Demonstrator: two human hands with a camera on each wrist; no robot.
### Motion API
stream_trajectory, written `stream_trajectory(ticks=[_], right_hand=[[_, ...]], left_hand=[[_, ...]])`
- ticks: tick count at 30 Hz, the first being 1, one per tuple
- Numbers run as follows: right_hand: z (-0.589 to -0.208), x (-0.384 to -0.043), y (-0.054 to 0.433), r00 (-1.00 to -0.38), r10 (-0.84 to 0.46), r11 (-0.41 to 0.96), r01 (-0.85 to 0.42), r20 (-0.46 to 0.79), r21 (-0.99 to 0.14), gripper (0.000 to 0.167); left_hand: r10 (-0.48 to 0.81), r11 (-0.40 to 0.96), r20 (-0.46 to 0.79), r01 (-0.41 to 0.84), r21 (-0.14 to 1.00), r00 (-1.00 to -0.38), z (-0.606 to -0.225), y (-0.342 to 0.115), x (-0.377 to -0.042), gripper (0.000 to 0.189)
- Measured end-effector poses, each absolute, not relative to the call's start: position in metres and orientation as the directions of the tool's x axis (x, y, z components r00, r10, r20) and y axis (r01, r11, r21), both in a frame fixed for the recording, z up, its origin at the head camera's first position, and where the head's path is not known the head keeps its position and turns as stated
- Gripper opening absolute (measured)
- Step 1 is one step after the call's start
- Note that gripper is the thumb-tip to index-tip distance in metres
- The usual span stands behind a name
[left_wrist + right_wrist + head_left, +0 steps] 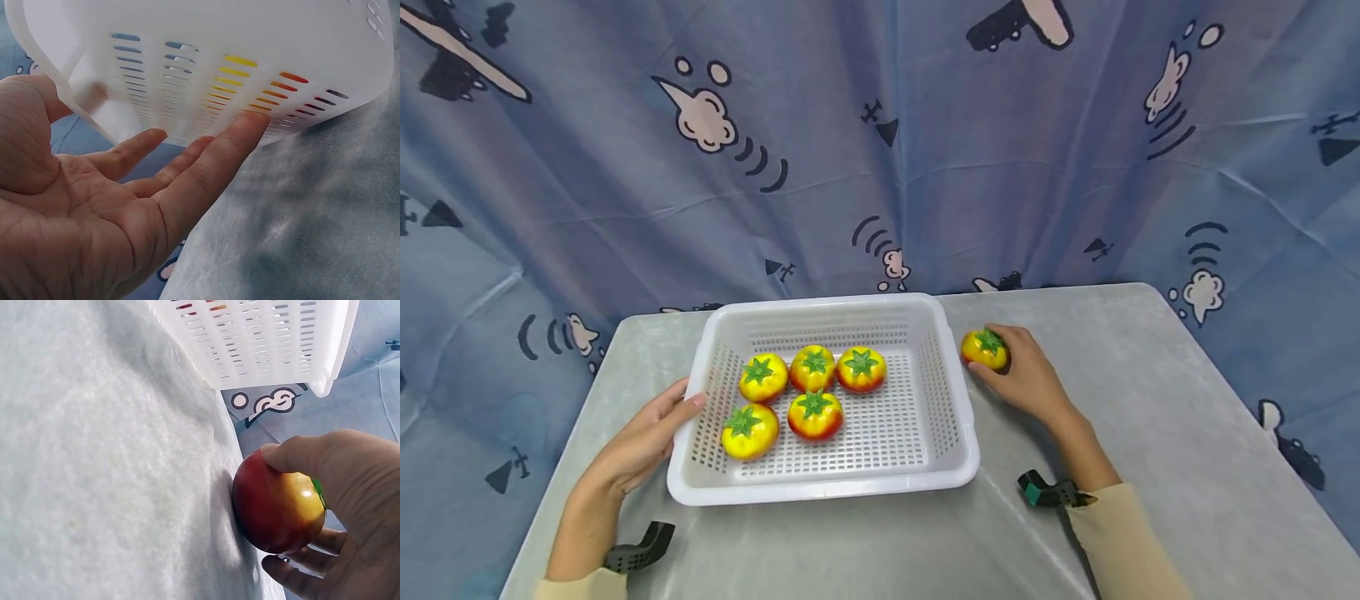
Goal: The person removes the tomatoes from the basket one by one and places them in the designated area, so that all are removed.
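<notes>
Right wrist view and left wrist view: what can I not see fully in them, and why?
- Right wrist: green top of held tomato, mostly hidden by right hand.
- Right wrist: basket, cut off by the upper edge.
- Left wrist: the basket's tomatoes, mostly hidden behind its wall.

Cream sleeves (1129, 542) end beside black wristbands (642, 548), the right one green-patched.

White basket (823, 489) on grey table (850, 550)
</notes>
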State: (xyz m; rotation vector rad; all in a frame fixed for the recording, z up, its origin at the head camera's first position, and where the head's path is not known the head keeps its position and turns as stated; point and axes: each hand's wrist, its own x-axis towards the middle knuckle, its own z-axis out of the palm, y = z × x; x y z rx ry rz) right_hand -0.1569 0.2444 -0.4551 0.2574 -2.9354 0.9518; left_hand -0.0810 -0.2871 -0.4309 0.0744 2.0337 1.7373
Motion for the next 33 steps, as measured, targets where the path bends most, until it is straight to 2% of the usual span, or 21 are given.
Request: stream_trajectory(ticks=[15,28,33], right_hand=[[-0.451,-0.156,0.248,-0.986,-0.145,0.807,-0.168,0.086,-0.566,0.08],[-0.434,-0.151,0.247,-0.989,-0.127,0.814,-0.148,0.076,-0.561,0.077],[-0.42,-0.146,0.247,-0.985,-0.13,0.801,-0.173,0.115,-0.574,0.073]], left_hand=[[0.316,0.204,-0.334,-0.281,0.938,-0.888,-0.434,-0.285,-0.083,0.073],[0.32,0.207,-0.335,-0.279,0.938,-0.886,-0.434,-0.285,-0.081,0.073],[0.329,0.207,-0.322,-0.265,0.942,-0.888,-0.432,-0.286,-0.083,0.073]])
